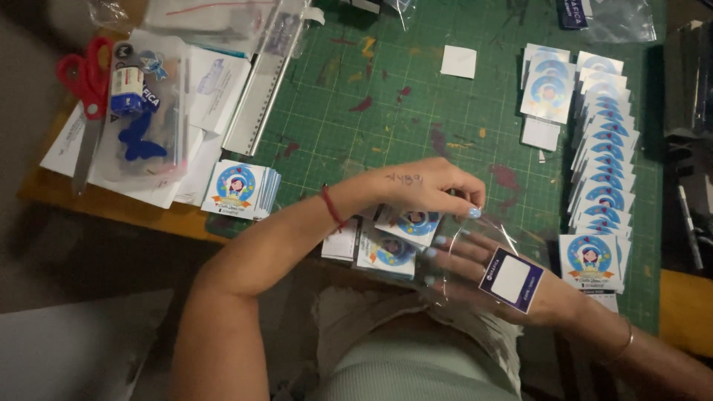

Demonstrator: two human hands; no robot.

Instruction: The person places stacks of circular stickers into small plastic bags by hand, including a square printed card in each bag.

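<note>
Green cutting mat (416, 111), left hand (423, 189) pinching clear bag (483, 260) over flat right hand (483, 271)

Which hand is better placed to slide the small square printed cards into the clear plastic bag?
Probably the left hand: it already rests on the square printed cards, fingertips at the clear plastic bag, while the right hand supports the bag underneath.

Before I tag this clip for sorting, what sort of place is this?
Probably a home craft or packing desk: a paint-stained green cutting mat, red scissors, rows of round-design cards, and hands slipping cards into a clear bag.
</note>
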